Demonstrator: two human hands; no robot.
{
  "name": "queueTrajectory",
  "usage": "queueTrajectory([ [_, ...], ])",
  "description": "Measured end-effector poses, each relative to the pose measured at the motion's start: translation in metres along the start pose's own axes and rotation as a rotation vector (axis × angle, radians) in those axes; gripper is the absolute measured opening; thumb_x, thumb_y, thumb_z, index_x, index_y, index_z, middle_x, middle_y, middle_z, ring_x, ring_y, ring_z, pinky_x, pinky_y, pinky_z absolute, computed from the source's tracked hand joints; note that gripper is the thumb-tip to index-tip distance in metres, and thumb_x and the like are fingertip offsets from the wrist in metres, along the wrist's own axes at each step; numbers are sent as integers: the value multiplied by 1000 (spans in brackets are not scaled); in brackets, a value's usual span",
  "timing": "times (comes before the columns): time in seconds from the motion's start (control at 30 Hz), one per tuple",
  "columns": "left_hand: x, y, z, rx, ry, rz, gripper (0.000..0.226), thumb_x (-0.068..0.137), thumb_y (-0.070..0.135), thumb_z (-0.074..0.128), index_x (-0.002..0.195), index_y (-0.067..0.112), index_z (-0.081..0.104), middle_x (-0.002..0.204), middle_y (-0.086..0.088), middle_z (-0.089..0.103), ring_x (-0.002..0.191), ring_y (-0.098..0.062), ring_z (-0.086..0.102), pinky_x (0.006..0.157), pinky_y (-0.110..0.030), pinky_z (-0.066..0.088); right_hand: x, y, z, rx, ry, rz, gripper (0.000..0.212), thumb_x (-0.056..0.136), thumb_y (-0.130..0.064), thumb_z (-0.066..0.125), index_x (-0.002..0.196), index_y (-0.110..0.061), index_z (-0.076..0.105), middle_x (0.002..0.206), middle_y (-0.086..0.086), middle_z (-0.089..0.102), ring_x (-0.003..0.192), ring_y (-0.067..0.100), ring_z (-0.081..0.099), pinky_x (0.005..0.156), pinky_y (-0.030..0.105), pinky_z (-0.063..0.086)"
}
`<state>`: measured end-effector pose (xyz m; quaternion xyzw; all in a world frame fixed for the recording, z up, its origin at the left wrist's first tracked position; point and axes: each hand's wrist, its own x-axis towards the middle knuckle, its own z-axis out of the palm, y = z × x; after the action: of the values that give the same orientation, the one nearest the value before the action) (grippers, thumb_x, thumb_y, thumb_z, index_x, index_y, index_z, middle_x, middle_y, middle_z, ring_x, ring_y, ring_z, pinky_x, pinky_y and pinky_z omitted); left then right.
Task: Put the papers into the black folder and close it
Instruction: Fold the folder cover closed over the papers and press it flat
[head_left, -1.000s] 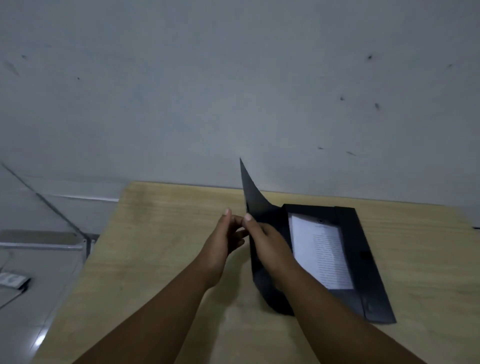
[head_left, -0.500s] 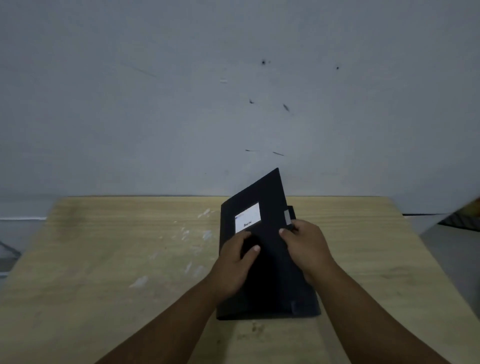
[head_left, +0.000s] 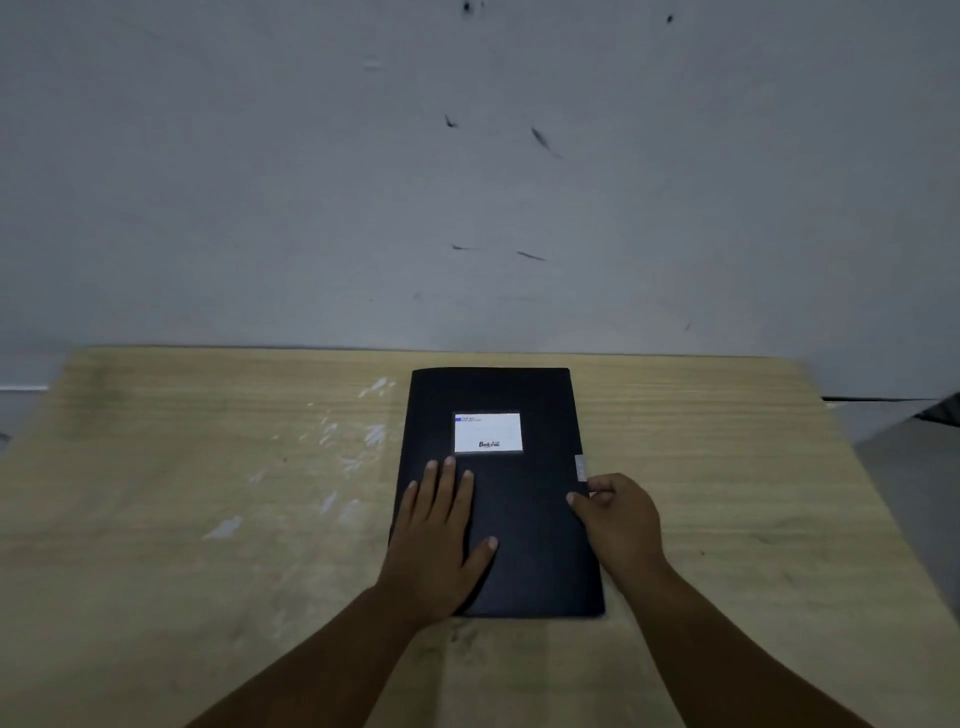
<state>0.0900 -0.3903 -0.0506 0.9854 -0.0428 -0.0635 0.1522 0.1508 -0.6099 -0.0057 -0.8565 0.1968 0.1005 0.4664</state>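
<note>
The black folder lies flat and closed on the wooden table, a white label on its cover. My left hand rests flat on the cover's left half, fingers spread. My right hand is at the folder's right edge, thumb and fingers pinching that edge just below a small grey tab. No papers show; they are hidden inside the folder.
A grey wall with dark marks rises right behind the table's far edge. White scuff marks dot the tabletop left of the folder. The table's right edge drops off near a dark object.
The cover swung shut over the papers. The folder went from tilted to lying flat and straight. My left hand came down flat onto the cover; my right hand stayed at the right edge.
</note>
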Motion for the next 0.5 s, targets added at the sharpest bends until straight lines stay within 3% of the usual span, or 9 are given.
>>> queueTrajectory([
  [0.1,1,3,6,85,24,-14,85,95,65,25,160,14,7,168,-10,-2,154,-30,-12,122,-48,-8,2,16,7,-18,13,-24,25,85,-21,77,106,-15,65,79,-10,61,76,4,61,58,13,37],
  [0.2,0,5,11,144,20,-18,84,96,66,27,159,11,16,168,-13,9,155,-33,0,121,-55,3,5,26,13,-17,49,-38,38,88,-29,74,120,-12,61,80,-12,58,71,-4,52,59,10,33],
  [0.27,1,5,14,169,20,-18,84,96,66,26,158,10,21,167,-15,14,155,-34,6,120,-59,5,10,27,18,-35,46,-57,36,91,-31,70,120,-11,62,78,-14,58,69,-7,49,59,9,32],
  [0.33,2,5,15,183,21,-12,84,95,66,28,157,9,24,166,-16,19,154,-35,11,119,-60,7,19,24,21,-56,36,-89,24,92,-32,67,108,-13,66,76,-17,58,69,-4,53,59,12,33],
  [0.4,3,6,16,190,19,-11,85,95,66,28,158,9,24,167,-16,19,154,-34,11,119,-61,7,33,17,25,-46,27,-95,16,93,-33,66,95,-17,66,78,-12,63,75,9,62,61,19,38],
  [0.5,3,6,17,191,12,-27,85,95,66,29,158,9,23,167,-15,17,155,-33,9,119,-65,6,51,5,28,-18,27,-63,23,92,-33,68,93,-10,69,86,-1,67,83,20,64,73,29,43],
])
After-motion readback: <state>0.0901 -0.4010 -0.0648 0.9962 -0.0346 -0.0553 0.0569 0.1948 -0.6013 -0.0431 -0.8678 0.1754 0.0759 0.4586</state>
